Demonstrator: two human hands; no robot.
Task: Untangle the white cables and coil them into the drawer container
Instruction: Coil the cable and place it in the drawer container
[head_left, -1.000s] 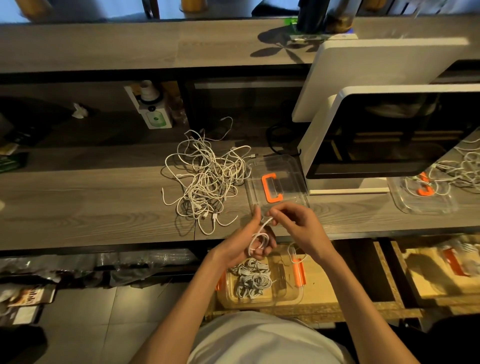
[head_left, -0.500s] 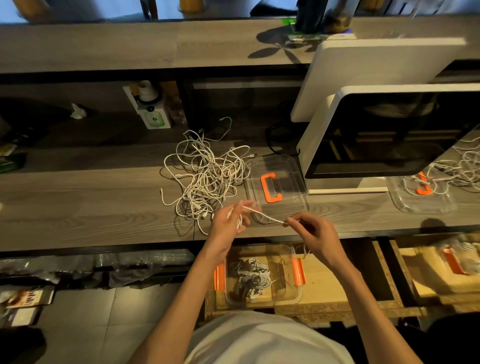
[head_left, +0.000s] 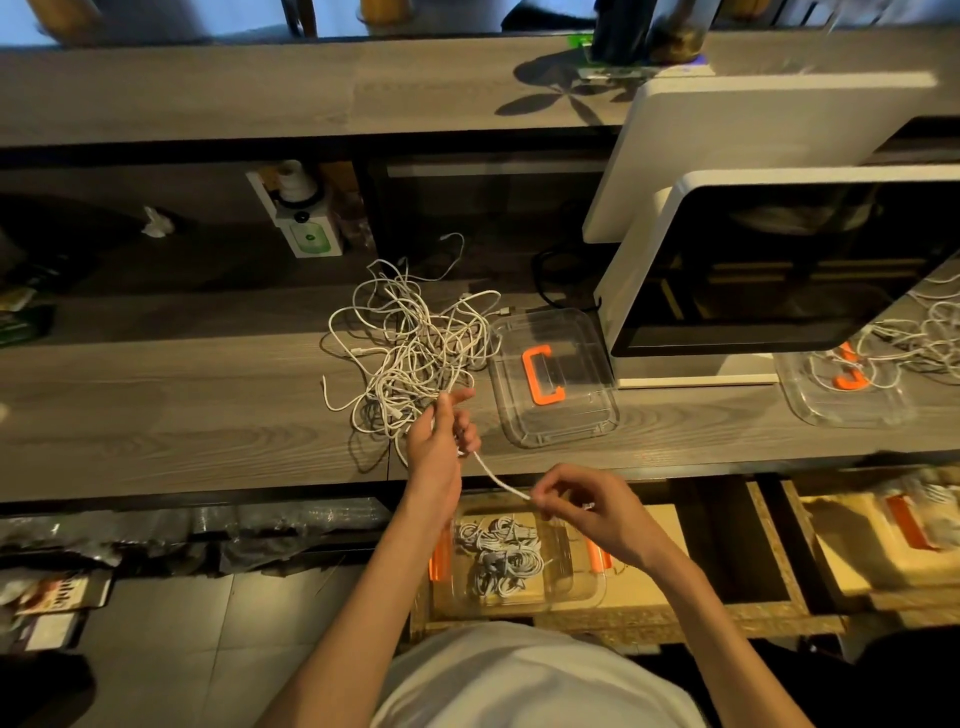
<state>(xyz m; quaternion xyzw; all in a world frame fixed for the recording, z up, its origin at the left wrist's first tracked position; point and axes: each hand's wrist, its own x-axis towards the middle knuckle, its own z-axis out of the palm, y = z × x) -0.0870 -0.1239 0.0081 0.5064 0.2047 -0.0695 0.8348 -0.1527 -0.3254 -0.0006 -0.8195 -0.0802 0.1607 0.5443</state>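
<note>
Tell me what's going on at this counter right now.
A person is sorting white cables. The left hand grips one white cable at the edge of the tangled pile on the counter, and the right hand pinches the same cable's end, so a short stretch runs taut between them. Below the hands, a clear container in the open drawer already holds several coiled cables. Its clear lid with an orange handle lies on the counter beside the pile.
</note>
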